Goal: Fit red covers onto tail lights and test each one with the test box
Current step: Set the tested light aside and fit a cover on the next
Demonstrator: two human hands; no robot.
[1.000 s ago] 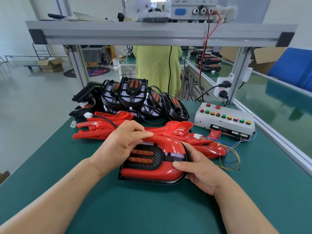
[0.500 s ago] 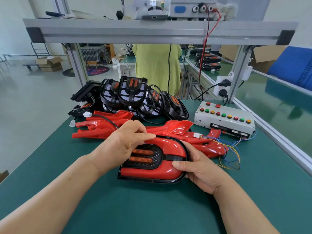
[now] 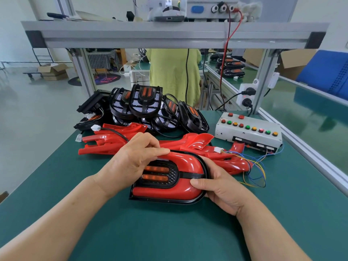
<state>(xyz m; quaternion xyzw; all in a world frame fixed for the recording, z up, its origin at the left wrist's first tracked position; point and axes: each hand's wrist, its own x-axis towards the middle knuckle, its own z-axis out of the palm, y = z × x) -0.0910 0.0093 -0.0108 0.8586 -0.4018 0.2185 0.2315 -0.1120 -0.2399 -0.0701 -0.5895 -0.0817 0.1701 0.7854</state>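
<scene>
Tail light [image 3: 172, 174] in the head view: where is it just now?
— Lying on the green mat [image 3: 169, 232] right in front of the person, with the red cover [image 3: 162, 191] on it, between both hands.

And the hands?
— The left hand [image 3: 135, 159] is curled over the cover's far edge, with the thumb pressing on the upper lobe. The right hand [image 3: 220, 187] clamps the rounded end, thumb on the lower lobe and fingers tucked behind.

What's different from a second ago?
— A pale patch showed beside the black centre bar then. It is gone, and the cover looks flush where the rim shows. Both grips are the same.

Meaning?
— I'd judge this cover seated, or nearly, so testing is what's left. The test box [image 3: 248, 132] sits well apart at the right rear. Its coloured wires [image 3: 258, 166] and white plug [image 3: 219, 150] lie loose among the spare covers [image 3: 105, 142]. Bare lights [image 3: 145, 102] wait behind.
</scene>
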